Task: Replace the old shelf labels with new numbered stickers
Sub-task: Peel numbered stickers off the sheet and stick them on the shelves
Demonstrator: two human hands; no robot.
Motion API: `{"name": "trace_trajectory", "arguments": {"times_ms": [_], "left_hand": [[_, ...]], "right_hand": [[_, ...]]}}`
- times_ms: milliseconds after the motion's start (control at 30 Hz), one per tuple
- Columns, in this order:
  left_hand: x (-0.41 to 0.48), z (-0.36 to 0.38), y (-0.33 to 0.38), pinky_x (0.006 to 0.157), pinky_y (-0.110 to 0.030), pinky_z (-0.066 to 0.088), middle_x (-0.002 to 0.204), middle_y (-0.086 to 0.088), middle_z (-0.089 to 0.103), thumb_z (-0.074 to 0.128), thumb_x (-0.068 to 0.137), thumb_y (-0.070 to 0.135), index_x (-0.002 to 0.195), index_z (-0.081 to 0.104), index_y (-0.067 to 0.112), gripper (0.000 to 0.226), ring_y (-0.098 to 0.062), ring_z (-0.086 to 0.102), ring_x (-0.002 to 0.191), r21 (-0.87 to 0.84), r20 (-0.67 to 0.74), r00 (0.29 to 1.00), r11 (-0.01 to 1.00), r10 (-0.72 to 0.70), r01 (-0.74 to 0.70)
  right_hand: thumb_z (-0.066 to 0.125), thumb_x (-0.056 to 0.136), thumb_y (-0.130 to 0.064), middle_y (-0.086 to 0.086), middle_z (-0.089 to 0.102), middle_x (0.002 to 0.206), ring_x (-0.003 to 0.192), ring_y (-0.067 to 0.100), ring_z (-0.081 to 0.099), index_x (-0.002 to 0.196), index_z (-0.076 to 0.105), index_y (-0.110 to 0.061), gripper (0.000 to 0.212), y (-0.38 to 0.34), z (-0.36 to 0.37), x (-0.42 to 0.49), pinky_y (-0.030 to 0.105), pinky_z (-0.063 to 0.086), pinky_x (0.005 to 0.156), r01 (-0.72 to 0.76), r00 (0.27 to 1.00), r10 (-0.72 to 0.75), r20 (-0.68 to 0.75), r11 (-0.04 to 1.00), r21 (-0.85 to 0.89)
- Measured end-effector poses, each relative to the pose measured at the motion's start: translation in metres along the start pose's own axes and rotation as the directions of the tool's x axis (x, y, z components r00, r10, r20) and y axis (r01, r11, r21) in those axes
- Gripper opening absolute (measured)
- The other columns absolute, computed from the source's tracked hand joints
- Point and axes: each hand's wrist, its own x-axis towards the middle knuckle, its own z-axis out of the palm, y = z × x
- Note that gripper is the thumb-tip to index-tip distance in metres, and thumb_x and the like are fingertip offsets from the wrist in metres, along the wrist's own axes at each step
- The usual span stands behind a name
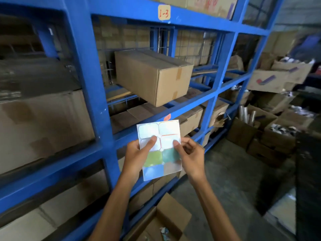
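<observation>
Sticker sheet (159, 148) held up before the blue shelf rack (90, 70), near and centre. Left hand (137, 155) closed on the sheet's left edge, thumb pressed across its face. Right hand (190, 156) pinching the right edge, thumb on a red-bordered sticker. Tan label marked 1-3 (164, 12) stuck on the upper beam, far above. Small red label (167, 117) on the lower beam, just above the sheet. Cardboard box (152, 75) jutting from the middle shelf.

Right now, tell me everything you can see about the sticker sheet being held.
The sticker sheet is a glossy white paper rectangle, held upright before the blue shelf. It carries rounded labels in two columns: pale ones above, one edged red, then green, teal and blue below. The left hand and right hand pinch its sides, thumbs on its face.
</observation>
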Motion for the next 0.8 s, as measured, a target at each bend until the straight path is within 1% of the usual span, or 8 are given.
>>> {"name": "trace_trajectory", "arguments": {"times_ms": [67,167,300,400,500,567,700,800], "left_hand": [[-0.016,-0.006,0.003,0.082,-0.047,0.064,0.097,-0.013,0.082,0.076,0.091,0.022,0.092,0.080,0.008,0.014,-0.038,0.077,0.094,0.012,0.072,0.997,1.000,0.008,-0.009],[-0.043,-0.014,0.002,0.075,-0.030,0.062,0.091,-0.003,0.083,0.075,0.092,0.018,0.081,0.082,0.019,0.013,-0.019,0.076,0.087,0.028,0.181,0.983,0.999,0.029,-0.035],[-0.086,-0.005,-0.022,0.082,-0.040,0.056,0.092,-0.012,0.082,0.076,0.091,0.019,0.090,0.079,0.009,0.011,-0.024,0.073,0.086,0.030,0.320,0.947,1.000,-0.015,0.006],[-0.134,0.019,-0.056,0.077,-0.037,0.055,0.087,-0.007,0.079,0.076,0.091,0.016,0.087,0.076,0.010,0.006,-0.019,0.069,0.081,0.063,0.445,0.892,0.996,-0.081,0.059],[-0.212,0.054,-0.093,0.058,-0.016,0.048,0.071,0.007,0.073,0.075,0.091,0.013,0.078,0.073,0.015,0.014,0.002,0.061,0.065,0.137,0.614,0.776,0.988,-0.142,0.072],[-0.253,0.073,-0.112,0.055,-0.009,0.045,0.069,0.008,0.071,0.074,0.092,0.011,0.080,0.073,0.012,0.012,0.009,0.057,0.058,0.161,0.688,0.705,0.983,-0.176,0.088],[-0.353,0.115,-0.160,0.056,-0.011,0.046,0.081,-0.008,0.070,0.076,0.091,0.013,0.088,0.074,0.004,0.010,0.002,0.059,0.063,0.306,0.827,0.479,0.950,-0.294,0.055],[-0.425,0.133,-0.196,0.070,-0.026,0.051,0.084,-0.011,0.073,0.079,0.088,0.013,0.082,0.074,0.012,0.008,-0.015,0.063,0.076,0.421,0.856,0.323,0.907,-0.404,0.019]], "right_hand": [[0.074,0.093,-0.026,-0.002,0.077,0.085,0.079,0.013,0.072,0.088,0.074,-0.025,0.005,-0.011,-0.007,-0.020,0.038,0.060,0.064,0.013,0.996,-0.014,-0.084,1.000,-0.015],[0.076,0.091,-0.025,-0.007,0.077,0.083,0.076,0.004,0.070,0.088,0.075,-0.026,0.003,-0.025,-0.019,-0.059,0.018,0.053,0.068,0.041,0.972,-0.052,-0.230,0.998,-0.053],[0.075,0.089,-0.031,-0.004,0.079,0.086,0.078,0.006,0.070,0.090,0.075,-0.021,0.010,-0.035,-0.047,-0.134,0.019,0.054,0.069,0.016,0.911,-0.071,-0.406,0.990,-0.138],[0.075,0.092,-0.023,-0.004,0.076,0.080,0.072,0.007,0.066,0.090,0.075,-0.018,0.006,-0.040,-0.080,-0.215,0.023,0.052,0.065,-0.068,0.818,-0.071,-0.571,0.973,-0.218],[0.075,0.092,-0.019,-0.012,0.070,0.069,0.061,0.001,0.057,0.090,0.074,-0.015,0.004,-0.050,-0.123,-0.313,0.017,0.047,0.058,-0.217,0.653,-0.066,-0.755,0.938,-0.269],[0.074,0.092,-0.016,-0.019,0.066,0.064,0.057,-0.004,0.052,0.088,0.073,-0.019,0.005,-0.055,-0.144,-0.365,0.011,0.043,0.056,-0.295,0.558,-0.079,-0.826,0.911,-0.287],[0.075,0.090,-0.025,-0.020,0.067,0.065,0.055,-0.005,0.051,0.084,0.074,-0.024,0.006,-0.061,-0.185,-0.486,0.014,0.043,0.056,-0.453,0.250,-0.086,-0.964,0.870,-0.195],[0.076,0.089,-0.030,-0.014,0.069,0.068,0.059,-0.001,0.055,0.085,0.076,-0.023,0.008,-0.052,-0.207,-0.571,0.024,0.049,0.058,-0.531,0.032,-0.072,-0.997,0.844,-0.078]]}}
